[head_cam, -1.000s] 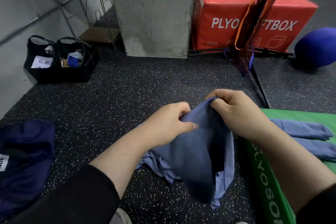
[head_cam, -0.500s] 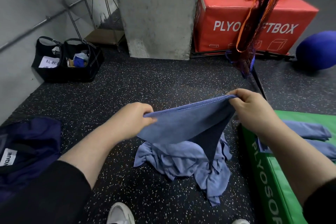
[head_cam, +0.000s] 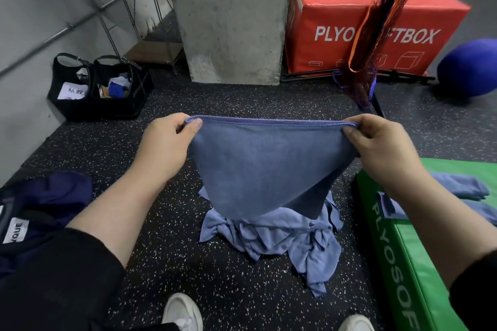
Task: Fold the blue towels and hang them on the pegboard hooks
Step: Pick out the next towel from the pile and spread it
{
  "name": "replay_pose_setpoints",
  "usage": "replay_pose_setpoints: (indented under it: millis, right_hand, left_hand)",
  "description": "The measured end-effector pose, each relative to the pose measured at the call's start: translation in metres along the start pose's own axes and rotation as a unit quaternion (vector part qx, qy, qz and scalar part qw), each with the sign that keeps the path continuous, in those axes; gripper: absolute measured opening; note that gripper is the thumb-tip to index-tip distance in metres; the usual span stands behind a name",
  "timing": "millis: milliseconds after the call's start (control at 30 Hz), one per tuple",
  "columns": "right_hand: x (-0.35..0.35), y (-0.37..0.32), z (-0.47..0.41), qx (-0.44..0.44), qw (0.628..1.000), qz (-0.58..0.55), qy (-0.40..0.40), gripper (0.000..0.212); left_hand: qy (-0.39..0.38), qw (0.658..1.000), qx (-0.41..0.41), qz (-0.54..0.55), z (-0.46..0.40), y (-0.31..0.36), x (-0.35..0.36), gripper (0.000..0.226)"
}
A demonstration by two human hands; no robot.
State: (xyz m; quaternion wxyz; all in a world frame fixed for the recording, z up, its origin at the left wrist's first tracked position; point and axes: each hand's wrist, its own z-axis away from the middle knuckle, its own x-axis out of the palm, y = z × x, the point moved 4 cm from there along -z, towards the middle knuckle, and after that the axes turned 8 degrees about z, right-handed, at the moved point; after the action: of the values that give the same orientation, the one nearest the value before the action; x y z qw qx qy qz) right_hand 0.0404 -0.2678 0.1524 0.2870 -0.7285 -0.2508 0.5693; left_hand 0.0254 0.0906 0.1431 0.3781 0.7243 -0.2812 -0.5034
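Towel (head_cam: 266, 166) is pinched taut at its top corners by left hand (head_cam: 166, 148) and right hand (head_cam: 382, 150), folding step; corners likely to be brought together next.

towel (head_cam: 269, 166) — above pile (head_cam: 279, 239)

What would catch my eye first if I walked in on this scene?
Most likely the blue towel stretched wide in the middle, its top corners pinched by the left hand and the right hand. Right under it a crumpled heap of towels lies on the speckled black floor. Behind, at the upper right, a bright red box stands out, and a green mat fills the lower right.
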Motion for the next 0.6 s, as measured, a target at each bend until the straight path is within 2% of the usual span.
replay_pose_setpoints:
  millis: [167,233,300,433,533,600]
  right_hand:
    - [-0.005,-0.001,-0.002,-0.005,0.999,-0.003,0.039,0.009]
    - [-0.009,-0.004,-0.001,-0.011,0.998,-0.029,0.050,0.010]
    - [-0.007,-0.005,-0.002,-0.013,0.998,-0.044,0.037,0.010]
    - [-0.003,0.002,-0.005,-0.005,1.000,-0.007,0.024,0.008]
    - [-0.001,0.007,-0.007,0.009,1.000,0.003,0.019,0.009]
    - [-0.001,0.009,-0.008,0.015,1.000,0.006,0.017,0.009]
  left_hand:
    - [0.016,0.989,-0.041,0.138,-0.004,-0.003,0.003,0.050]
    - [0.022,0.989,-0.038,0.141,-0.007,0.000,0.004,0.059]
    - [0.028,0.988,-0.033,0.151,-0.009,0.002,0.004,0.055]
    - [0.034,0.984,-0.031,0.173,-0.012,0.003,0.009,0.039]
    - [0.029,0.983,-0.031,0.176,-0.014,-0.002,0.013,0.048]
    - [0.026,0.983,-0.027,0.182,-0.014,-0.001,0.016,0.045]
